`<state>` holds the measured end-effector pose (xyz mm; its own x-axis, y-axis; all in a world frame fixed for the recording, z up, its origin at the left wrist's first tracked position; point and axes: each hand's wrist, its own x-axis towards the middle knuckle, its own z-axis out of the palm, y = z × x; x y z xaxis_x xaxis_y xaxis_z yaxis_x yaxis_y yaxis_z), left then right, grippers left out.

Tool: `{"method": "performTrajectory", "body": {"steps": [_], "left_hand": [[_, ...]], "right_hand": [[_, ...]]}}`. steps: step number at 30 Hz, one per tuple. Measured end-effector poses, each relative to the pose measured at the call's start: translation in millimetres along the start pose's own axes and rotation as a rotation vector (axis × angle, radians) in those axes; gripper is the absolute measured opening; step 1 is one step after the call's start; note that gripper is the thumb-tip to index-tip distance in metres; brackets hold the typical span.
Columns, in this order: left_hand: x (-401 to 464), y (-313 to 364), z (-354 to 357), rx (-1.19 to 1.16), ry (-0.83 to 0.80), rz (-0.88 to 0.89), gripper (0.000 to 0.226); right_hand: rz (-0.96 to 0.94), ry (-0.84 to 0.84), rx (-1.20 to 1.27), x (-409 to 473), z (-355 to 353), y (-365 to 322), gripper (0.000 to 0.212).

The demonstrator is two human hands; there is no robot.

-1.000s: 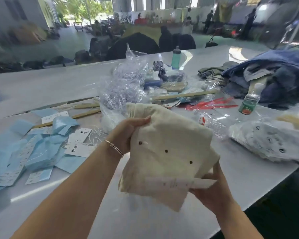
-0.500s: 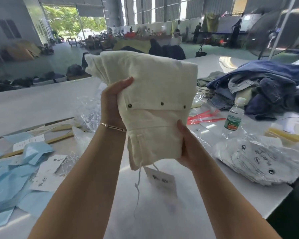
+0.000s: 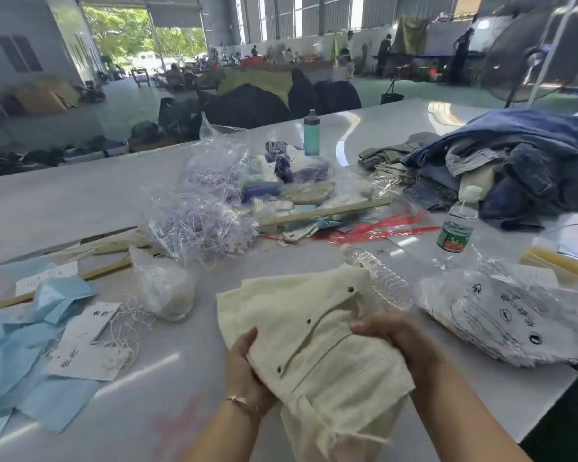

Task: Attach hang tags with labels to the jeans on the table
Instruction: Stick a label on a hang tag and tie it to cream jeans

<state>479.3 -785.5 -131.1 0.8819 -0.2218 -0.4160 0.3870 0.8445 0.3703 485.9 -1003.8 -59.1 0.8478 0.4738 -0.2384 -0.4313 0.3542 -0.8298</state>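
Both hands grip the folded cream jeans (image 3: 314, 345) low over the table (image 3: 80, 201): left hand (image 3: 244, 371) fingers curled under one edge, right hand (image 3: 394, 338) fingers clamped over the other. Half a second ago the jeans were held up high. Tags (image 3: 90, 341) lie left; a denim pile (image 3: 501, 161) sits beyond, a warehouse behind.

We count three bottles: one teal (image 3: 311, 133), one upright clear (image 3: 458, 225), one lying clear (image 3: 379, 278); two hands (image 3: 247, 371) (image 3: 397, 338).
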Motion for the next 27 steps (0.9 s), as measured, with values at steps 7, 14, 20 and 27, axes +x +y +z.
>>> {"method": "performTrajectory", "body": {"steps": [7,14,20,27], "left_hand": [[20,39,79,0.079,-0.251,0.080,0.041],[0,51,176,0.128,-0.500,0.234,0.036],[-29,43,182,0.154,-0.543,0.221,0.034],[-42,44,176,0.308,-0.473,0.202,0.058]], "right_hand": [[-0.151,-0.024,-0.006,-7,-15,-36,0.054],[-0.339,0.064,0.047,4,-34,-33,0.064],[-0.421,0.018,0.097,15,-24,-24,0.096],[-0.500,-0.028,0.324,8,-22,-19,0.079]]}}
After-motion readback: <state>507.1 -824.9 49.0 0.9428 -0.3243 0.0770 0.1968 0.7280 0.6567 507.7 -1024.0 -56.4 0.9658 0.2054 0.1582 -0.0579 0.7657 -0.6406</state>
